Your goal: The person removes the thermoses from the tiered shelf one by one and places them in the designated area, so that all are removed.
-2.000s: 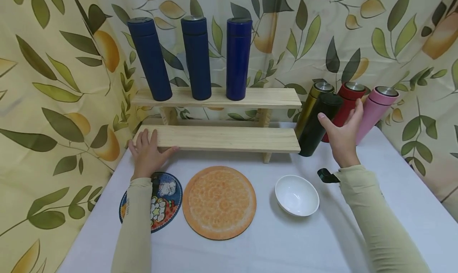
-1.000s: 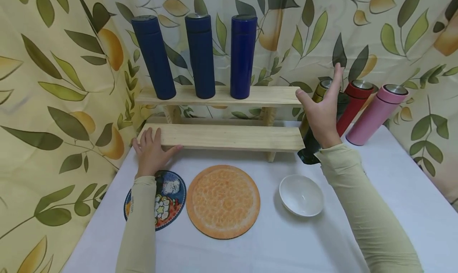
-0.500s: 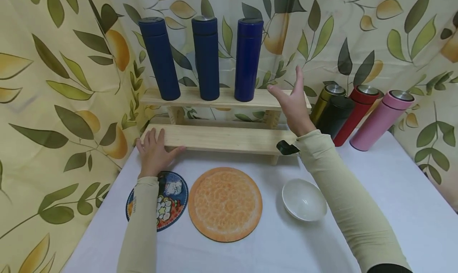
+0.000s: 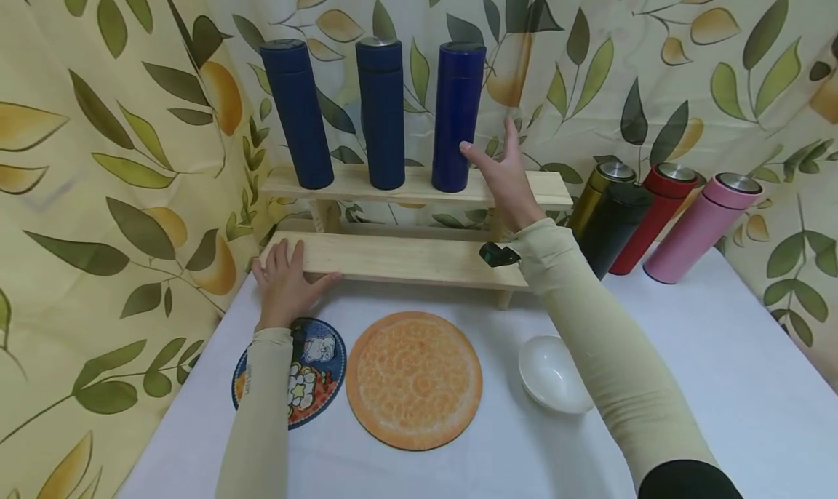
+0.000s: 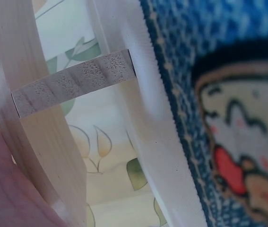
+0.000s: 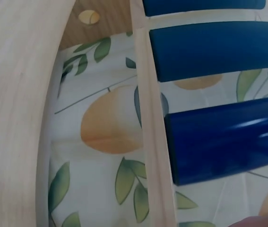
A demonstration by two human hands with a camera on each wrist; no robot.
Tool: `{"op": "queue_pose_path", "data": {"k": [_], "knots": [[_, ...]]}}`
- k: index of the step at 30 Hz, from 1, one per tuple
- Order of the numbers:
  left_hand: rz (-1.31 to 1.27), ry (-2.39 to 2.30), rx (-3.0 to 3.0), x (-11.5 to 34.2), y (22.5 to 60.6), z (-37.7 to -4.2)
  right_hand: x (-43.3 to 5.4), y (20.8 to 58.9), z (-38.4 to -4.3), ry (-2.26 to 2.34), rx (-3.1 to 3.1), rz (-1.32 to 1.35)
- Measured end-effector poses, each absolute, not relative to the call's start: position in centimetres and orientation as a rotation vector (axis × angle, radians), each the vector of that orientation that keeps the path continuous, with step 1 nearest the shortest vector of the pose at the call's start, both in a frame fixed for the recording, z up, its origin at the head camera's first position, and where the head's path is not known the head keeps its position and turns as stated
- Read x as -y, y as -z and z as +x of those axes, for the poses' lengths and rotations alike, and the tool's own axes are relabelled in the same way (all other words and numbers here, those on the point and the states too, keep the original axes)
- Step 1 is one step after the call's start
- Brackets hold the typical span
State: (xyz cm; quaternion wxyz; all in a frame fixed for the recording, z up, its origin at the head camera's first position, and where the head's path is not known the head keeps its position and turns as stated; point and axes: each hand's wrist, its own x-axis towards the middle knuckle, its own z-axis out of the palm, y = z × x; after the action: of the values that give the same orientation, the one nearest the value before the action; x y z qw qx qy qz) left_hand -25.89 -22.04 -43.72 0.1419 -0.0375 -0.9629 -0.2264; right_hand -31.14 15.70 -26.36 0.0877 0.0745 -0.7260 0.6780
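Observation:
My left hand (image 4: 283,288) holds the left end of the wooden rack's lower board (image 4: 406,257), fingers on top and thumb along the front edge. My right hand (image 4: 507,179) is stretched out beside the glossy blue thermos (image 4: 453,121), its thumb at the thermos's right side; whether it touches cannot be told. Two matte navy thermoses (image 4: 297,113) (image 4: 382,113) stand left of it on the upper board (image 4: 415,184). In the right wrist view the glossy thermos (image 6: 228,142) shows its base on the board, with a bit of my hand at the bottom edge.
Right of the rack stand a gold thermos (image 4: 592,193), a black one (image 4: 615,226), a red one (image 4: 655,215) and a pink one (image 4: 700,226). In front lie a patterned round mat (image 4: 317,375), an orange round mat (image 4: 414,379) and a white bowl (image 4: 553,375), partly behind my right sleeve.
My right hand has left the black thermos and moved leftward to the glossy blue thermos. My left hand has stayed on the lower board. The view has shifted slightly.

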Motion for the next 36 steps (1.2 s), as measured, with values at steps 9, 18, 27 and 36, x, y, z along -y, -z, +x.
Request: {"op": "queue_pose_path", "data": {"k": [9, 18, 27, 36], "knots": [[-0.109, 0.649, 2.774, 21.9, 43.5, -26.1, -13.8, 25.7, -33.4, -2.109, 2.098, 0.249], [-0.099, 0.660, 2.782, 21.8, 43.6, -26.0, -11.4, 26.2, -35.0, -2.118, 2.013, 0.224], [-0.101, 0.650, 2.771, 21.8, 43.7, -26.3, -11.4, 26.7, -36.2, -2.051, 2.056, 0.182], [-0.106, 0.659, 2.777, 21.8, 43.7, -26.0, -11.5, 27.7, -36.3, -2.030, 2.012, 0.173]]}}
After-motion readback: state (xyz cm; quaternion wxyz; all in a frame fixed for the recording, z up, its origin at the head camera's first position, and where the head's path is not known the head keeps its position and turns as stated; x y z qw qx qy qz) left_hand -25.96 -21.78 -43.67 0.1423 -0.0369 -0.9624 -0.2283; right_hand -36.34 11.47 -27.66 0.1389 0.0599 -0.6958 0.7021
